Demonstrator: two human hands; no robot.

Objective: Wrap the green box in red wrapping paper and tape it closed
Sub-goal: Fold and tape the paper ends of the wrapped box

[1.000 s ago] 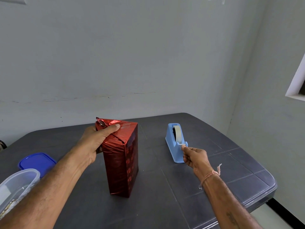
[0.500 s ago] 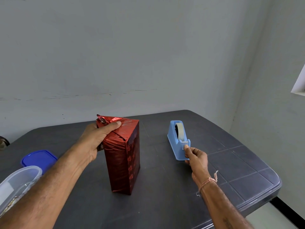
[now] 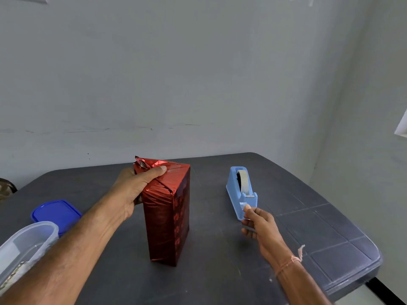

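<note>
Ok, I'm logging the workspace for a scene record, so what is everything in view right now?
wrapped box: one, shiny red paper, standing upright mid-table
tape dispenser: one, light blue, on the table right of the box
tape: one roll, off-white, in the dispenser
lid: one, dark blue, flat on the table at the left
container: one, clear plastic, lower left corner, in front of the lid
table: one, dark grey, against a pale wall
left hand: grips the folded paper at the box's top, thumb on top
right hand: pinches the tape's end at the dispenser's near end; thread band on the wrist
</note>
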